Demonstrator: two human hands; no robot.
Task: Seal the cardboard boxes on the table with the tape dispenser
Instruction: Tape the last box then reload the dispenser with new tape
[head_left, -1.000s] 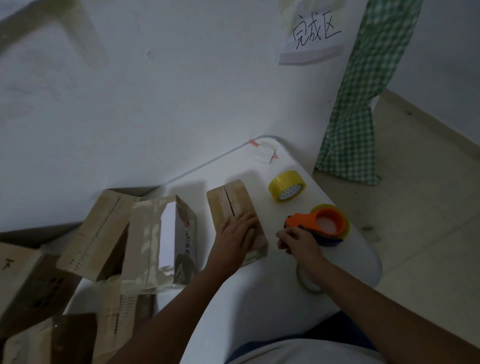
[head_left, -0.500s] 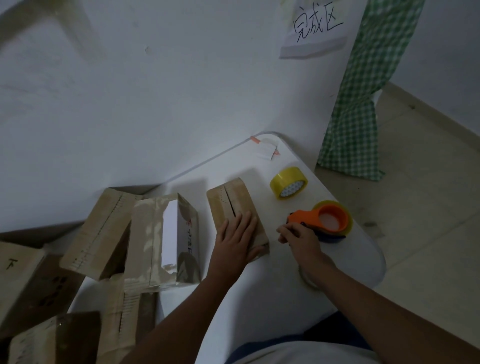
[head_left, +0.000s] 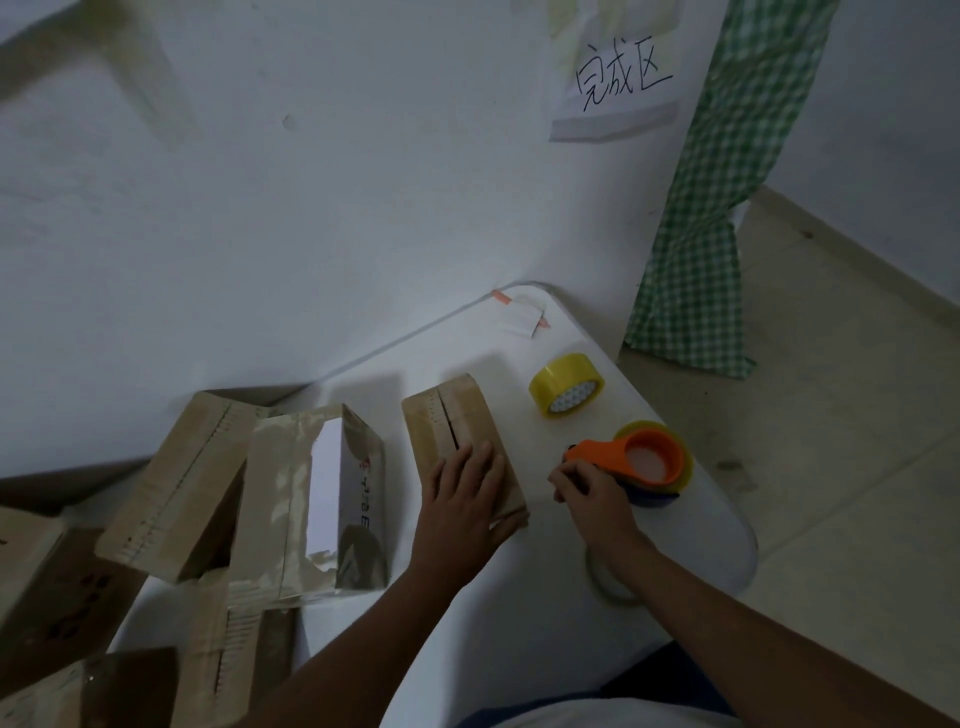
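Note:
A small cardboard box (head_left: 453, 415) lies on the white table (head_left: 488, 613), its top flaps meeting in an open seam. My left hand (head_left: 466, 501) rests flat on the box's near end, fingers straight. To its right lies the orange tape dispenser (head_left: 631, 460) loaded with a yellow roll. My right hand (head_left: 589, 491) curls its fingers round the dispenser's handle end, at table level.
A spare yellow tape roll (head_left: 566, 384) stands behind the dispenser. Several more cardboard boxes (head_left: 176, 483) crowd the table's left side, one taped and glossy (head_left: 291, 509). A white wall runs close behind. The table edge and a green checked curtain (head_left: 711, 218) are on the right.
My left hand has slid a little along the box top and lies flatter. My right hand stays at the dispenser's handle, closing further round it.

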